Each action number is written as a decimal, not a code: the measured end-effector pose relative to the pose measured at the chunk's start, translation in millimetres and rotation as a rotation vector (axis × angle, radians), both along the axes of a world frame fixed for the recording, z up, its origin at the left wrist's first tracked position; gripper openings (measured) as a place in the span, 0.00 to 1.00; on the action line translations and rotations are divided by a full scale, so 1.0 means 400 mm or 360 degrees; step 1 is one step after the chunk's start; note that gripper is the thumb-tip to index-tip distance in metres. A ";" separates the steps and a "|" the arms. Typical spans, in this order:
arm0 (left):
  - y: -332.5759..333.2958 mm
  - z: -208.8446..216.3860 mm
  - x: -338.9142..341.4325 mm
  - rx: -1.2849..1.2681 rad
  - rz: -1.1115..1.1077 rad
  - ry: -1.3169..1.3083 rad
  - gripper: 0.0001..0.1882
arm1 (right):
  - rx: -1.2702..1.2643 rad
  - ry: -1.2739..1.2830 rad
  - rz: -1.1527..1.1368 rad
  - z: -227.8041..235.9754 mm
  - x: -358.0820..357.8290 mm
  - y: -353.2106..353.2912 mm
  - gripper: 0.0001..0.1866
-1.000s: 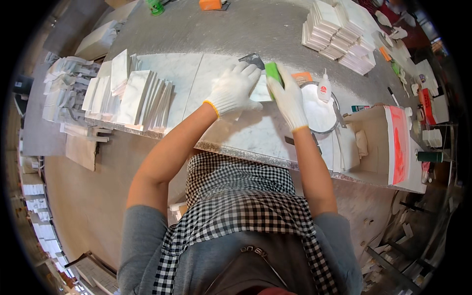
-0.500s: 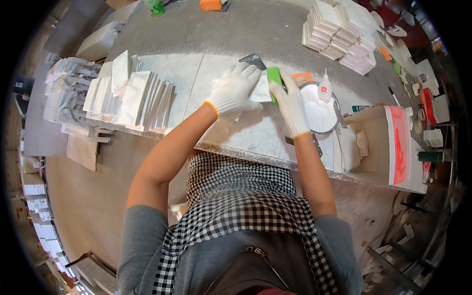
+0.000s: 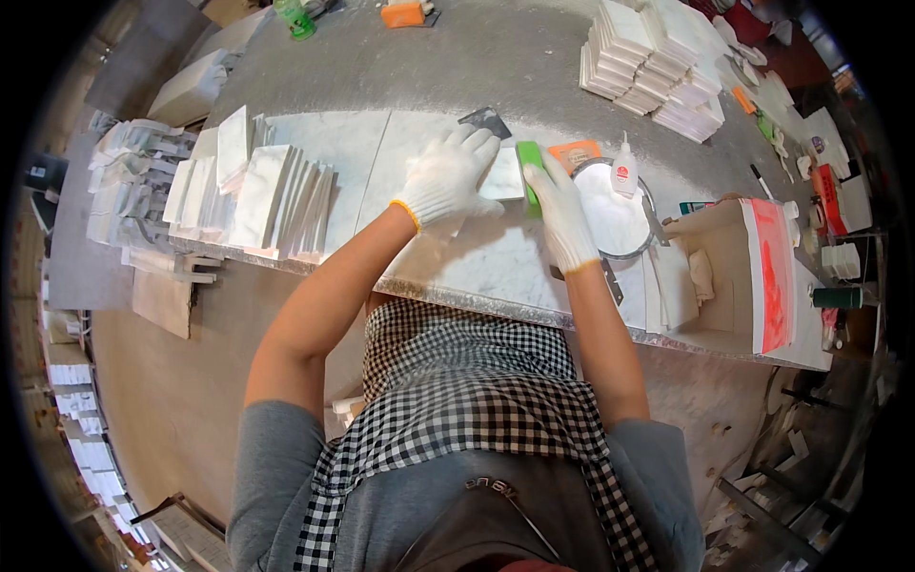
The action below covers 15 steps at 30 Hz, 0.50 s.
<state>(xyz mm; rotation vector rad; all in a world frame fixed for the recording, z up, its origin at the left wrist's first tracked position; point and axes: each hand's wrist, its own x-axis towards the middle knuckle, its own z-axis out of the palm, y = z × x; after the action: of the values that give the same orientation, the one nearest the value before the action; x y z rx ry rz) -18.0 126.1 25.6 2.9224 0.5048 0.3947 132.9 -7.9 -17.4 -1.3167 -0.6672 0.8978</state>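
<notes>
My left hand (image 3: 448, 181), in a white knit glove, lies flat with its fingers spread, pressing on a white marble-look tile (image 3: 503, 179) on the bench. Most of that tile is hidden under the hand. In my right hand (image 3: 569, 217), gloved the same way, is a green sanding block (image 3: 530, 177). It stands on its narrow side along the tile's right edge. A dark flat piece (image 3: 488, 121) lies just beyond my left fingertips. Right of my right hand are a round dish of white material (image 3: 610, 214) and a small white squeeze bottle (image 3: 624, 170).
Thin marble-look tiles (image 3: 262, 195) lean in a row at left. Tall tile stacks (image 3: 643, 67) stand at the far right. An open cardboard box (image 3: 724, 253) sits at the right bench end. An orange block (image 3: 402, 14) and green bottle (image 3: 294, 17) lie at the back.
The sanding block in my right hand has slid a little toward me along the tile's edge. My left hand stays pressed on the tile. The whole view has shifted slightly.
</notes>
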 end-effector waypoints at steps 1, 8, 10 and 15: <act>0.003 0.005 0.000 -0.0016 -0.0004 0.0016 0.38 | 0.0040 0.0028 0.0026 -0.012 0.018 0.041 0.32; -0.001 0.014 -0.003 -0.0021 0.0007 0.0027 0.37 | -0.0039 -0.0005 -0.0046 -0.001 -0.017 -0.031 0.31; -0.004 0.006 -0.006 0.0011 -0.0003 -0.0029 0.37 | -0.0094 -0.0105 -0.0053 -0.011 -0.027 -0.070 0.31; -0.008 0.007 -0.007 0.0038 0.0038 0.0014 0.38 | -0.0153 -0.0386 -0.0003 -0.004 0.007 0.006 0.31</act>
<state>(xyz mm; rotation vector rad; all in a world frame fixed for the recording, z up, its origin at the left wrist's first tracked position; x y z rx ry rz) -20.8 122.8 28.3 2.9448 0.5404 0.3933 135.8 -5.5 -18.8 -1.5276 -0.8181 0.7828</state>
